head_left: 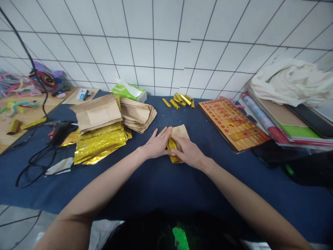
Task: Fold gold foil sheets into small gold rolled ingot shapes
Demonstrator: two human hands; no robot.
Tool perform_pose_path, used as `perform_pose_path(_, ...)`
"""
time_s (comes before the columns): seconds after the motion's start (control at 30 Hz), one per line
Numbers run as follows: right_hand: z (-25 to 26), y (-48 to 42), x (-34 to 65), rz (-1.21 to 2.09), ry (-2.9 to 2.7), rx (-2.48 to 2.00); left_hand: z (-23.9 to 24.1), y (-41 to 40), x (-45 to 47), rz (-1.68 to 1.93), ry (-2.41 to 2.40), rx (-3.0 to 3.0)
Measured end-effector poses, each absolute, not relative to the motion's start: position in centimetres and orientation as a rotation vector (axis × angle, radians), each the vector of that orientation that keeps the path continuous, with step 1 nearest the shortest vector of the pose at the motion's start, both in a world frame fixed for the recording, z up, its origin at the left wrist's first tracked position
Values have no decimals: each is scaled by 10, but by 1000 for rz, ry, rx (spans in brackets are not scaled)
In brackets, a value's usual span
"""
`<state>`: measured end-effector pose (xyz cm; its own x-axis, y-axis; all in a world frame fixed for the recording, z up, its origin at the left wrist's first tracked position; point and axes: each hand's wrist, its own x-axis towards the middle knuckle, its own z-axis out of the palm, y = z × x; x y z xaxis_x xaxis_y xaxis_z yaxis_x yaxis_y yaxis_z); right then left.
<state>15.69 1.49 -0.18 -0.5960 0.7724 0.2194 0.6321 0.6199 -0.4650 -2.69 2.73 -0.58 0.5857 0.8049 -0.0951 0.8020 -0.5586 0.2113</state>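
A small piece of gold foil paper with a brown paper back lies on the dark blue cloth in front of me, partly rolled or folded at its left side. My left hand rests flat along that left edge, fingers stretched out and thumb touching the foil. From the right, my right hand grips the foil between thumb and fingers. The fingers hide part of the fold. Beyond the hands lie several thin gold rolls in a loose pile.
To the left are stacked gold foil sheets, brown paper sheets, a black glue gun with its cable and a green tissue pack. A red-gold decorated box, books and white cloth stand right.
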Motion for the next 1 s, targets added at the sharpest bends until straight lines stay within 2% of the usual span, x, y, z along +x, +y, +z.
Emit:
perform_pose_path(0.33,-19,7,153,251,-2605,-1038,6,13,-29,-97,1373,2624)
perform_pose_path(0.5,-13,7,151,236,-2516,-1148,6,8,-26,-166,1349,2585)
perform_pose_path(0.6,-1,16,146,299,-2337,-1469,7,9,-24,-179,1355,2572)
perform_pose_path(0.67,8,25,140,490,-2243,-1678,9,9,-23,-183,1358,2566)
perform_pose_path(0.77,16,39,133,615,-2233,-1811,12,9,-22,-202,1361,2539)
perform_pose_path(1.0,16,44,129,584,-2270,-1876,11,7,-22,-174,1393,2523)
